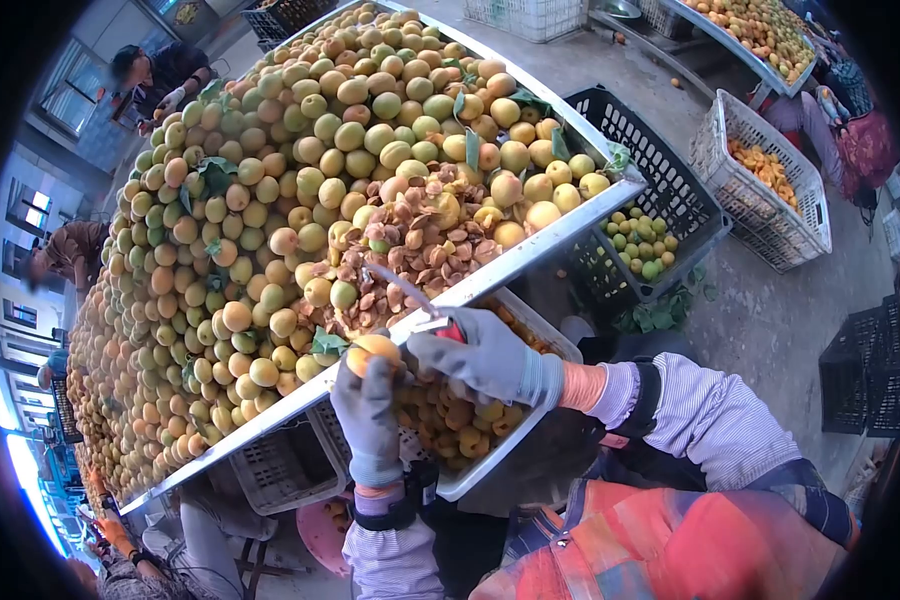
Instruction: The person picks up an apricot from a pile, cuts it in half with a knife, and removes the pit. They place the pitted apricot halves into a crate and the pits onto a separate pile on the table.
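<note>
My left hand [367, 415], in a grey glove, has its fingers wrapped round an orange-yellow apricot [374, 348] at the table's near edge. My right hand [490, 352], also gloved, is closed on a small knife [450, 328] with a red handle. Its thin curved blade [400, 284] points up and left over the rim. The two hands are close together, right beside the apricot. Just past them lies a heap of brown apricot pits [435, 250] and scraps. Beneath my hands, a white crate [505, 448] holds apricot pieces.
Whole apricots [270, 180] cover the metal-rimmed table [540, 243]. A black crate [685, 185] with green fruit stands to its right, near a white crate [715, 190] of orange halves. A grey crate [290, 470] and pink basin [322, 530] sit below left. Other people work around.
</note>
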Demonstrator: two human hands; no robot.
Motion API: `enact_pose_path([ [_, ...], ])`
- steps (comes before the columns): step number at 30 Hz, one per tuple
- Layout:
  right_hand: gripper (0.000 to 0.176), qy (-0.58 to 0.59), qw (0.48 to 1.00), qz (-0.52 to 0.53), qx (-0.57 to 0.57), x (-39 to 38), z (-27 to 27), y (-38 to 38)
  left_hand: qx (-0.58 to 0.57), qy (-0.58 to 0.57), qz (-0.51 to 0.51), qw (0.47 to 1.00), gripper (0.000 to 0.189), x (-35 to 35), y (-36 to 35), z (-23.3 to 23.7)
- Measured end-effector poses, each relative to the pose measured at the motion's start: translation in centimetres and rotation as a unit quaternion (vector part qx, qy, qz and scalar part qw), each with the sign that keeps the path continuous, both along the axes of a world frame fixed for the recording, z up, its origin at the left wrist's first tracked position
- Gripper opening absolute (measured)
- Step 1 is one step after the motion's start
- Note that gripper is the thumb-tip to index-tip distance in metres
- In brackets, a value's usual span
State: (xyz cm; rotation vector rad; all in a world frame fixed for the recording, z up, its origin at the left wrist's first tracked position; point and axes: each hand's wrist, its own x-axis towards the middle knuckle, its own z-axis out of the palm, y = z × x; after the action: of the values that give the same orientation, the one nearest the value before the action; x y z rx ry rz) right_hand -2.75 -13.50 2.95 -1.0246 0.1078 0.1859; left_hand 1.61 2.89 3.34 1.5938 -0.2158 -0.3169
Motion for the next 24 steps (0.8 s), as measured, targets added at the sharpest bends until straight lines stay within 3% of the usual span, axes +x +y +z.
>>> enact_pose_path([
  [2, 0.039, 0.091, 0.990, 0.007, -0.107, 0.3, 1.3, -0.8, 0.030, -0.014, -0.025, 0.999, 0.031, -0.8, -1.0, 0.6],
  [4, 0.046, 0.067, 0.984, -0.017, -0.165, 0.7, -1.1, -0.2, 0.123, -0.151, -0.020, 0.981, 0.035, -0.9, -1.3, -0.6],
  [6, 0.053, -0.015, 0.968, -0.030, -0.249, 1.2, -2.5, 0.0, 0.125, -0.150, -0.019, 0.980, 0.037, -1.3, -2.1, 0.1],
  [11, 0.051, -0.039, 0.955, -0.015, -0.293, 1.3, -1.3, -0.3, 0.166, -0.150, -0.025, 0.974, 0.042, -1.8, -2.2, 1.0],
  [13, 0.049, 0.036, 0.972, 0.016, -0.232, 1.1, -0.2, -1.0, 0.139, -0.166, -0.021, 0.976, 0.037, -1.9, -1.9, 0.6],
  [14, 0.046, 0.106, 0.979, 0.042, -0.168, 1.0, 0.3, -1.3, 0.059, -0.056, -0.009, 0.997, 0.038, -1.9, -1.8, 0.3],
  [16, 0.042, 0.105, 0.983, 0.027, -0.152, 1.1, -0.1, -1.4, -0.036, -0.079, -0.004, 0.996, 0.040, -1.7, -2.3, 1.5],
  [20, 0.035, 0.033, 0.995, 0.044, -0.089, 1.4, -1.0, -2.0, -0.125, 0.055, -0.045, 0.990, 0.043, -1.3, -1.3, 2.1],
  [22, 0.028, 0.068, 0.993, 0.095, 0.012, 1.5, -0.5, -2.3, -0.022, -0.026, -0.043, 0.998, 0.028, -0.6, 1.0, -0.5],
  [23, 0.028, -0.090, 0.989, 0.066, -0.102, 1.4, -1.9, -2.3, -0.023, 0.029, -0.010, 0.999, 0.028, -1.2, 0.7, 0.2],
  [24, 0.031, -0.235, 0.942, 0.043, -0.236, 1.4, -3.7, -2.3, -0.076, 0.074, -0.039, 0.994, 0.035, 0.3, 3.0, -3.3],
])
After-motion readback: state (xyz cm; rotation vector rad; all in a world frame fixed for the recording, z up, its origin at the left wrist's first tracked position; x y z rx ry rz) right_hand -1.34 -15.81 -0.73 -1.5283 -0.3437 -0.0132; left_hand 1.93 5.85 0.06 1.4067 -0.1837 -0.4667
